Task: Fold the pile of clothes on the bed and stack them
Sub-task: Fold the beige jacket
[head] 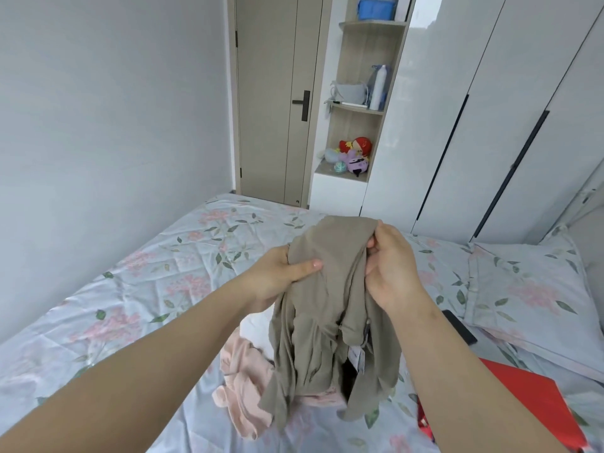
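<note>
A thin, limp taupe garment (327, 322) hangs in soft vertical folds, held up above the bed (147, 289), whose quilted cover is pale with pink flowers and green leaves. The left hand (277, 273) grips the garment's left side, thumb pressed flat across the front and fingers curled behind. The right hand (392, 266) pinches its bunched top right part, fingers curled round the cloth. The hem trails down onto a crumpled pink garment (242, 387) and a bit of white cloth (258, 331), lying toward the bed's near side. A flat red item (523, 397) and a dark phone (459, 326) lie near the pillow (529, 289) at the right edge.
</note>
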`<action>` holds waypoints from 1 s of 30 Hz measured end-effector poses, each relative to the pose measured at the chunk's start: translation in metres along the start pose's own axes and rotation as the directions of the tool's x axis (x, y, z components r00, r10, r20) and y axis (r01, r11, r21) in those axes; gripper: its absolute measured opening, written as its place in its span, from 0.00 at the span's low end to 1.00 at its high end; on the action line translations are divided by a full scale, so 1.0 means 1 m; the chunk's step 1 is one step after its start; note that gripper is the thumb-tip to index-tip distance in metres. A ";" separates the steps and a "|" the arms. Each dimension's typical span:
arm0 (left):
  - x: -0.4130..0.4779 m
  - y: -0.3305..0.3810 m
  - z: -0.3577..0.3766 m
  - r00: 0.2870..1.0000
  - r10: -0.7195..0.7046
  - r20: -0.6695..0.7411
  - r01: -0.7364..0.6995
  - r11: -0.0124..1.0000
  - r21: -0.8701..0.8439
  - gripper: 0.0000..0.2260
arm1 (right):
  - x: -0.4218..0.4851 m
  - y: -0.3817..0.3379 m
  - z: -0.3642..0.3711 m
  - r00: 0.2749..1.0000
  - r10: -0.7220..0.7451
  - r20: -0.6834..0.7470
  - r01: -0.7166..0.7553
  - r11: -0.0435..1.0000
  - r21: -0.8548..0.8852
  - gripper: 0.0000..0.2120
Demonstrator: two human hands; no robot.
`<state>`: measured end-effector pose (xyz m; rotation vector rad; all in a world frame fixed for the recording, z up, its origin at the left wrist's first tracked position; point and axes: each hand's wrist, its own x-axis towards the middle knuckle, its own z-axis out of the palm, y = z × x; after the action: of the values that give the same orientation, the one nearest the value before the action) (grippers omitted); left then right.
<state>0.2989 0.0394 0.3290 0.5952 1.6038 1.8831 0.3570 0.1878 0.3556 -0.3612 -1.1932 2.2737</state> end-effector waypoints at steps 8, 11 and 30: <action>0.019 0.038 0.007 0.985 -0.170 -0.033 0.157 0.958 -0.241 0.16 | -0.027 0.013 -0.031 0.937 0.245 0.250 -0.080 0.845 -0.529 0.25; 0.022 0.046 0.000 0.982 -0.171 -0.077 0.151 0.966 -0.211 0.19 | -0.028 0.014 -0.027 0.964 0.201 0.175 -0.057 0.796 -0.602 0.08; 0.008 0.021 -0.048 0.919 0.226 -0.324 -0.093 0.921 0.379 0.10 | -0.014 0.007 -0.042 0.981 0.044 -0.187 -0.128 0.876 -0.465 0.19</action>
<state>0.2581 0.0085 0.3414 0.5654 2.2326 1.9135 0.3858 0.2045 0.3252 -0.7921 -1.6660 1.9446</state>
